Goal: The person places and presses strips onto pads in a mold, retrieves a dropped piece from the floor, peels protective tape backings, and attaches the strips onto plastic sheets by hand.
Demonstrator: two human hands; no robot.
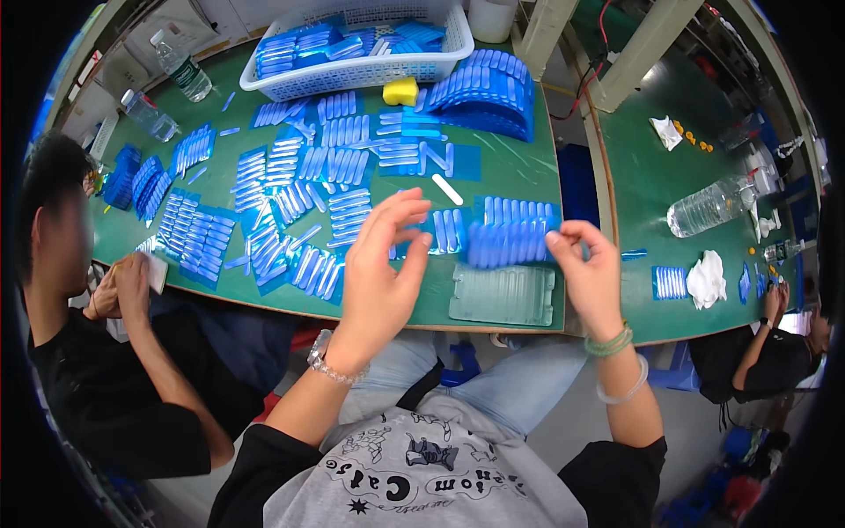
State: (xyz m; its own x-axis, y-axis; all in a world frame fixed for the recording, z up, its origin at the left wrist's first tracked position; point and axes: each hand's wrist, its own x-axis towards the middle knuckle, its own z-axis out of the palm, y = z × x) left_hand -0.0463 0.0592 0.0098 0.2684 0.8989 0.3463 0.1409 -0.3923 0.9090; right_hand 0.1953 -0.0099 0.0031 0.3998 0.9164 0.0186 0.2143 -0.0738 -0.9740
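Observation:
My right hand (588,268) pinches the right edge of a sheet of blue film-covered strips (509,245), slightly smeared by motion. Under that sheet's near edge lies a clear plastic tray (502,297) at the bench's front. My left hand (384,268) hovers to the left, fingers curved and apart, with nothing in them. Just beyond it, a single white strip (447,189) rests on the green bench (519,172). Another sheet of blue strips (519,211) lies behind the held one, and a short row of strips (449,231) sits between my hands.
Many blue strip sheets (334,165) cover the bench to the left. A white basket (352,81) of them stands at the back, beside a yellow sponge (401,91) and a curved stack (484,88). Water bottles (182,69) stand far left. A person (114,326) works at my left.

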